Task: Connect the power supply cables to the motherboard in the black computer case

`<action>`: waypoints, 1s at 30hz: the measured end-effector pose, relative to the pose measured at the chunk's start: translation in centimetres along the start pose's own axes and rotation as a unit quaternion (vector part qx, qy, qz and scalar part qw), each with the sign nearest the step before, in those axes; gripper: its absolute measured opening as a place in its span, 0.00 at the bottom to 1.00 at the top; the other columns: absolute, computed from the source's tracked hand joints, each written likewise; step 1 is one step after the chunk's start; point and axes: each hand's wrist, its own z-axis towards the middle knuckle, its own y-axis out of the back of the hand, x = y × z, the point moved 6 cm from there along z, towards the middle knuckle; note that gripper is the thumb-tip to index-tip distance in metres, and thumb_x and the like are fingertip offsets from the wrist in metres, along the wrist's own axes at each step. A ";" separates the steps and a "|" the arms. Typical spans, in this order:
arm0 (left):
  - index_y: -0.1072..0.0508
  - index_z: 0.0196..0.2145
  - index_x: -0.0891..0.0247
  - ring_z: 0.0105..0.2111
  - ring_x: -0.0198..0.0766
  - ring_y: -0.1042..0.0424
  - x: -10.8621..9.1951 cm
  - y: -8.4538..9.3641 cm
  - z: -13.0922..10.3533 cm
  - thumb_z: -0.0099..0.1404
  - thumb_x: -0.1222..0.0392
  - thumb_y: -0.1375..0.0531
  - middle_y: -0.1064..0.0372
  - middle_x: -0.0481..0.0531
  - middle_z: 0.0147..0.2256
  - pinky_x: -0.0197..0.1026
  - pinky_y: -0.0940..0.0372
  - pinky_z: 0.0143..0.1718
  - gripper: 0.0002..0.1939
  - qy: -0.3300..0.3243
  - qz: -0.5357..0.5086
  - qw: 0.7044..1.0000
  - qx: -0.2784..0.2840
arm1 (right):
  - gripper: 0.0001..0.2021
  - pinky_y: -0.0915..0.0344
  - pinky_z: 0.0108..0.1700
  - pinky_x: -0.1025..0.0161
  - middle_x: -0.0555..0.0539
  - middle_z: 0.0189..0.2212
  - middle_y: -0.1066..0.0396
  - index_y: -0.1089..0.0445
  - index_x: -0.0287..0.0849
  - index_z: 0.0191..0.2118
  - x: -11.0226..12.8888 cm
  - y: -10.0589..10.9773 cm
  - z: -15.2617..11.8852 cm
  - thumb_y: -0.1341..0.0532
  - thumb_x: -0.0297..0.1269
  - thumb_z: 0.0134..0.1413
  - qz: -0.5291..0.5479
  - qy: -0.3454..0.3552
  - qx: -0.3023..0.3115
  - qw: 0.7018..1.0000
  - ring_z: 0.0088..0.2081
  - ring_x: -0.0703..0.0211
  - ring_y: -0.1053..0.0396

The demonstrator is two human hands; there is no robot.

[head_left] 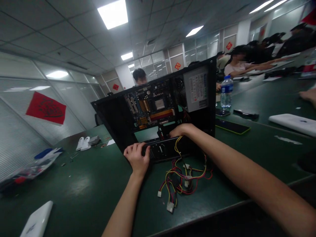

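A black computer case [111,121] stands tilted on the green table, its open side facing me. Inside it are a motherboard [140,108] and a grey power supply [196,89]. My left hand [137,156] grips the lower left edge of the case, fingers over the top of the metal front and thumb on the near side. My right hand [181,130] reaches into the lower part of the case, below the power supply. Its fingertips are hidden behind a metal edge, so what they touch cannot be made out. A bundle of power cables [184,179] with white connectors spills onto the table.
A water bottle [226,92] and phones, one with a green edge [232,126], lie right of the case. White devices rest at the far right [293,122] and lower left [37,219]. Plastic bags [32,168] lie at left. Other people sit around the tables behind.
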 end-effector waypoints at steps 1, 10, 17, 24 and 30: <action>0.22 0.41 0.60 0.43 0.50 0.33 0.0 0.0 0.0 0.70 0.51 0.40 0.23 0.56 0.39 0.55 0.49 0.51 0.12 0.000 0.002 1.000 0.001 | 0.12 0.35 0.31 0.65 0.45 0.24 0.25 0.21 0.34 0.30 -0.2 -0.2 -0.2 0.32 0.40 0.53 0.008 -0.013 0.013 1.000 0.24 0.60 0.29; 0.22 0.40 0.60 0.43 0.49 0.31 0.0 0.2 0.2 0.69 0.53 0.40 0.23 0.54 0.39 0.52 0.48 0.50 0.10 -0.001 0.022 1.000 0.007 | 0.33 0.42 0.30 0.65 0.44 0.29 0.26 0.23 0.35 0.32 2.2 1.4 -1.3 0.47 0.63 0.63 -0.001 0.112 -0.080 0.990 0.28 0.59 0.33; 0.23 0.40 0.59 0.43 0.50 0.31 -0.3 0.6 0.3 0.70 0.54 0.41 0.23 0.54 0.39 0.53 0.49 0.51 0.09 -0.003 0.039 0.999 0.017 | 0.28 0.45 0.32 0.67 0.48 0.27 0.26 0.21 0.37 0.33 5.0 2.9 -3.7 0.42 0.60 0.61 0.153 0.288 -0.186 0.927 0.31 0.61 0.33; 0.24 0.40 0.59 0.44 0.50 0.31 -0.4 0.6 0.4 0.70 0.54 0.42 0.23 0.54 0.39 0.54 0.49 0.51 0.09 0.007 0.043 0.999 0.021 | 0.16 0.48 0.30 0.66 0.51 0.21 0.32 0.27 0.36 0.26 5.1 3.1 -3.9 0.43 0.41 0.60 0.161 0.306 -0.219 0.913 0.26 0.64 0.37; 0.24 0.40 0.60 0.44 0.51 0.31 -0.6 0.7 0.5 0.70 0.52 0.41 0.23 0.55 0.40 0.54 0.49 0.51 0.11 0.014 0.035 0.999 0.030 | 0.14 0.45 0.27 0.67 0.53 0.19 0.37 0.35 0.40 0.29 4.8 3.3 -3.9 0.44 0.46 0.57 0.354 0.321 -0.168 0.862 0.22 0.65 0.39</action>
